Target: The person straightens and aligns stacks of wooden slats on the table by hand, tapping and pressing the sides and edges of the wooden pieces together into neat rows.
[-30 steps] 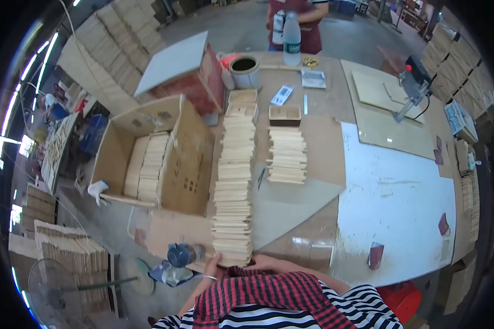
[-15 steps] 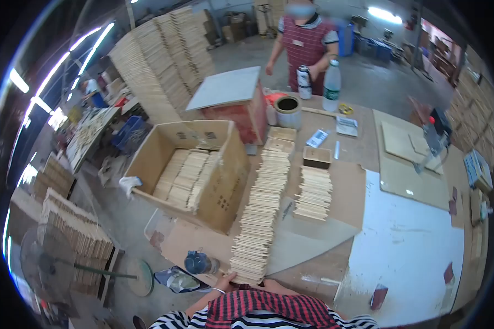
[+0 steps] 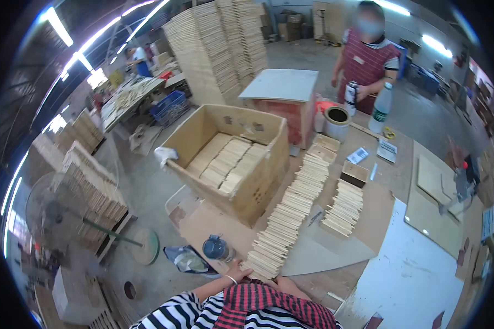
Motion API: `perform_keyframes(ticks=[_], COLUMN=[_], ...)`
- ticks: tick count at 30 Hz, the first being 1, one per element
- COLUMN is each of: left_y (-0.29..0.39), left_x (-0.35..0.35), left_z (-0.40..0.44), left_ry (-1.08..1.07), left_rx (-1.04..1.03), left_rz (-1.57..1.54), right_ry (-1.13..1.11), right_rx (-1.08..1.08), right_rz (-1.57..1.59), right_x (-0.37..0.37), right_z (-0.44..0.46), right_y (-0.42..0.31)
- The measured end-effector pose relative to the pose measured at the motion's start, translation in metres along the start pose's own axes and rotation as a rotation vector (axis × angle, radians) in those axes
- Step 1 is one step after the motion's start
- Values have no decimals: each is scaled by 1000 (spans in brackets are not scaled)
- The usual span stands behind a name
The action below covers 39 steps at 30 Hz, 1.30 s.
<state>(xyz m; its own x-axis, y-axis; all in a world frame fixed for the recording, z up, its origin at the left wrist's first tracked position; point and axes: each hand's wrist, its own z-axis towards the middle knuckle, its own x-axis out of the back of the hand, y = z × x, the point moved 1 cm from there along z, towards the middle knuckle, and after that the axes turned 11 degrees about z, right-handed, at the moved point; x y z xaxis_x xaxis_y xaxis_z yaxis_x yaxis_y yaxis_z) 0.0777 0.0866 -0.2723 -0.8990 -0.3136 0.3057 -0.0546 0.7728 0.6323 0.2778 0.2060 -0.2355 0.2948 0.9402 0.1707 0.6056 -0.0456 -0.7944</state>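
A long row of thin pale wooden pieces (image 3: 288, 214), packed on edge, runs along the table toward my body. At its near end my left hand (image 3: 238, 271), with a light band on the wrist, is closed against the corner of the row, thumb and fingers on the end pieces. My right hand (image 3: 284, 285) is low at the other side of that end, close to my body; its fingers are mostly hidden. A shorter row of wooden pieces (image 3: 343, 209) stands to the right. A blue-lidded bottle (image 3: 216, 248) is just left of my left hand.
An open cardboard box (image 3: 252, 211) of wooden pieces stands on the left. Behind the rows are a small wooden box (image 3: 355, 173), a can (image 3: 336, 123) and a plastic bottle (image 3: 382, 107). A masked person (image 3: 368, 60) stands across the table, hand by a flask. A fan (image 3: 57, 211) is at left.
The view has swung to the left, so the table appears further right. Both my hands remain at the near end of the long row. The person opposite shows more fully.
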Motion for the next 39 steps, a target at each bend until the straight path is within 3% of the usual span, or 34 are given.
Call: perform_keyframes(ticks=[1, 4, 8, 21, 32, 39], left_y=[1, -22, -32, -34, -21, -2], left_x=[-1, 1, 3, 8, 7, 1], left_z=[7, 23, 32, 43, 28, 14], left_ry=[-28, -85, -89, -114, -137, -22], left_rx=[-11, 64, 79, -12, 104, 89], left_rz=[32, -307, -321, -291, -379, -257], right_ry=[33, -101, -59, 5, 95, 127], right_rx=[-9, -6, 128, 33, 8, 10], right_rz=[27, -4, 3, -41, -105, -65], right_x=[-1, -9, -7, -10, -25, -30], right_z=[4, 24, 7, 24, 17, 15], right_y=[4, 24, 16, 16, 17, 21])
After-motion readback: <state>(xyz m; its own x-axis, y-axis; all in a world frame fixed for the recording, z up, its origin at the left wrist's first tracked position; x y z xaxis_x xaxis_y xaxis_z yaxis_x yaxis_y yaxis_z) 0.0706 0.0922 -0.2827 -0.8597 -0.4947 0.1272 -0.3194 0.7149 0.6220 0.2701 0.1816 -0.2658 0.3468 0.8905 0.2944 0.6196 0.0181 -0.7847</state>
